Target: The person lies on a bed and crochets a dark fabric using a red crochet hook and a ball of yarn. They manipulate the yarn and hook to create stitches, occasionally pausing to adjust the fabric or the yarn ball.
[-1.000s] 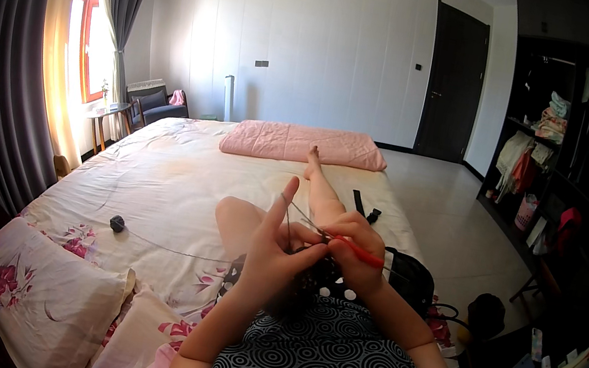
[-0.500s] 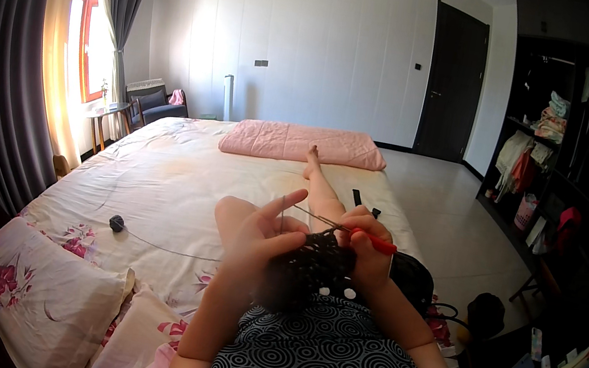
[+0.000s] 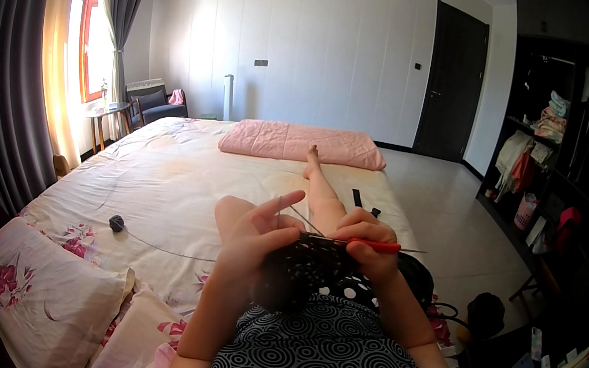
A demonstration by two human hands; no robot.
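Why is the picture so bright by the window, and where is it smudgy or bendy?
Head view: daylight washes the window out to white and leaves a glow on the wall; head view: a smudgy haze softens the left hand near the wrist and the dark crocheted piece; head view: the grey curtain bends near the rim, where the fisheye picture turns black.

I see strong daylight from the window (image 3: 86, 40) at left, blown out to white and glaring off the pale wall (image 3: 296, 36), while the wardrobe (image 3: 587, 155) at right lies in deep shadow. My fisheye feed bows the grey curtain (image 3: 11, 59), blackens the corners, and blurs the dark knitted piece (image 3: 286, 278).
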